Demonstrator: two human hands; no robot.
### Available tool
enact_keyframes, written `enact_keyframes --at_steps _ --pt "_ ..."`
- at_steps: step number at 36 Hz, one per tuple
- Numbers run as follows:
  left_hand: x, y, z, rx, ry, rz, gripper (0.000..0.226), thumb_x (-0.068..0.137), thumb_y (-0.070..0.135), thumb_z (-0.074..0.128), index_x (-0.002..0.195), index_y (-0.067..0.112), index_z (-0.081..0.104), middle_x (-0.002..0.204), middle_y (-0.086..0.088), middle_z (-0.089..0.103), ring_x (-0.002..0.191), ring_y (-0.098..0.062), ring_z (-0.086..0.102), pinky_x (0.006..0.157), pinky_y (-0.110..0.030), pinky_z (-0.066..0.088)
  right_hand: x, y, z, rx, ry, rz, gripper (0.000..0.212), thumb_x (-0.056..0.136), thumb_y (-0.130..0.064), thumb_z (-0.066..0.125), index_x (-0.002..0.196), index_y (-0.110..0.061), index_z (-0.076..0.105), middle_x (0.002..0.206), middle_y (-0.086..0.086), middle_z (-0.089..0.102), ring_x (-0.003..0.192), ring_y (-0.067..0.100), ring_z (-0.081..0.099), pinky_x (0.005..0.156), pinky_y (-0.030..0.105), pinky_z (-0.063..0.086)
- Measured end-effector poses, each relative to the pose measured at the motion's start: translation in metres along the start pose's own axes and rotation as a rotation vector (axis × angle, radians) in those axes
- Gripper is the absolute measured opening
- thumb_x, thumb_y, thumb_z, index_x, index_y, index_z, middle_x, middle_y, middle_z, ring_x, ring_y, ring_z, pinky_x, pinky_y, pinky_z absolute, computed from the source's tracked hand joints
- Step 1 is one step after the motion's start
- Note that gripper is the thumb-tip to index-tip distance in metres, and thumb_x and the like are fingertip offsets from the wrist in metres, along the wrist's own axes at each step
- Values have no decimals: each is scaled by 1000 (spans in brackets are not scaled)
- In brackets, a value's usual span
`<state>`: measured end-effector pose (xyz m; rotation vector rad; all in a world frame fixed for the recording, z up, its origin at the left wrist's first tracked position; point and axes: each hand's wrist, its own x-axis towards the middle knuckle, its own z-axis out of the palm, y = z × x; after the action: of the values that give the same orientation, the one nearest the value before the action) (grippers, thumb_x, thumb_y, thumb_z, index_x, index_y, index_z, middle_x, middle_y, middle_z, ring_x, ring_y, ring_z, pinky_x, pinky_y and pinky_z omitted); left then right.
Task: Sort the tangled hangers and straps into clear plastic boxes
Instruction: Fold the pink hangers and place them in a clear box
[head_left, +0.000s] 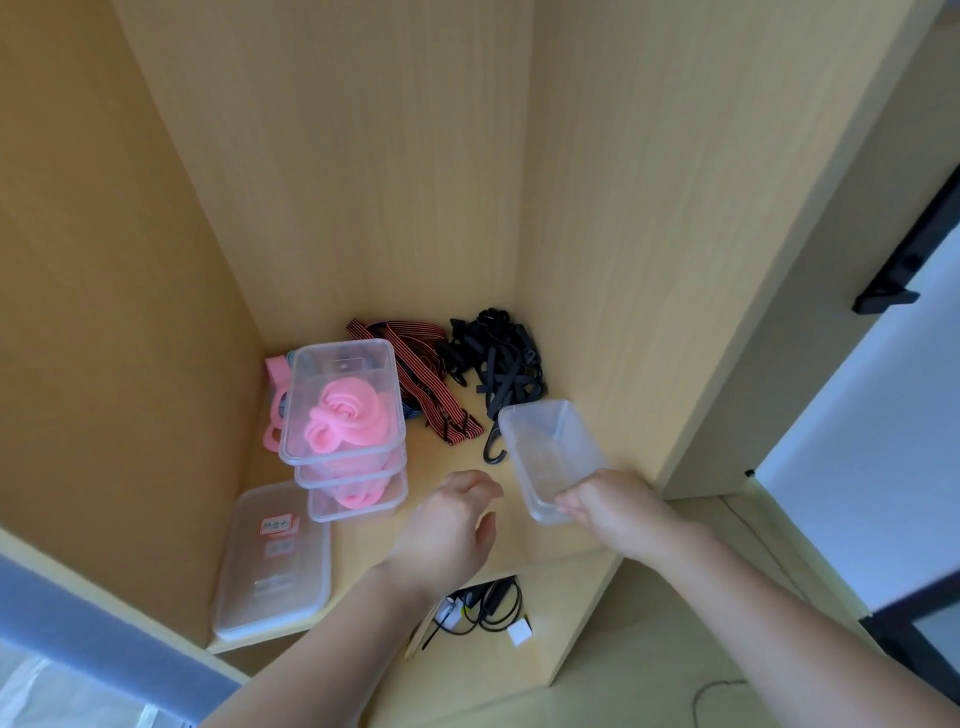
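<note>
1. Your left hand hovered palm down over the shelf, fingers loosely curled, holding nothing.
2. Your right hand gripped the near end of an empty clear box, which was tilted just in front of the black hangers.
3. At the back, striped straps lay beside those hangers.
4. On the left, stacked boxes held pink straps.

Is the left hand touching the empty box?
Apart. The head view shows bare shelf between the left hand and the empty box; only the right hand grips it.
</note>
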<state>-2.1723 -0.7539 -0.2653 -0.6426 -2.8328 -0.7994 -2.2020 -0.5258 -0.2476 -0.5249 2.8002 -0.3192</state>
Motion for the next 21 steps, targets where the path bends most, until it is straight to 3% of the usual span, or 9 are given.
enact_keyframes --at_steps 4,6,8,13,16,18,21 --pt "2 1 -2 -34 39 -3 41 91 15 55 132 14 54 127 0 59 116 -18 56 90 -26 49 0 1 2 -127 240 -164 18 85 -4 61 70 -13 58 63 -4 52 60 15 53 52 28 39" --pt "1 2 -2 -71 71 6 47 92 18 56 138 20 47 118 1 60 100 -18 62 80 -28 52 -3 -3 1 -128 343 -236 20 68 4 69 65 -12 59 56 -8 44 48 13 45 42 23 28" --pt "1 4 -4 -109 100 26 48 92 22 54 139 26 44 107 4 60 86 -16 62 72 -30 53 -5 -11 -2 -132 416 -308 22 58 6 71 63 -13 60 56 -11 32 46 11 33 46 21 19" --pt "-4 8 -13 -150 150 90 37 95 33 48 131 24 54 107 4 61 89 -13 63 74 -29 54 -6 -31 -2 -104 516 -446 10 72 -5 63 71 -14 64 58 -5 53 50 17 50 50 19 37" --pt "-11 4 -15 -137 154 99 35 95 39 46 117 17 62 108 2 63 91 -16 64 77 -29 53 -7 -43 -1 -89 529 -488 22 82 -14 47 79 -15 69 62 -7 56 55 15 54 56 20 40" --pt "-15 2 -18 -129 162 93 35 95 38 47 112 13 64 105 -1 64 90 -15 64 81 -23 51 -6 -45 2 -54 523 -531 24 88 -22 48 86 -17 71 70 -8 63 63 14 59 64 23 48" --pt "-26 0 -24 -128 174 74 33 94 35 49 108 11 65 104 -3 64 91 -9 59 85 -5 39 -9 -44 6 65 478 -472 38 94 -44 49 103 -17 74 110 -3 69 103 14 62 94 34 47"
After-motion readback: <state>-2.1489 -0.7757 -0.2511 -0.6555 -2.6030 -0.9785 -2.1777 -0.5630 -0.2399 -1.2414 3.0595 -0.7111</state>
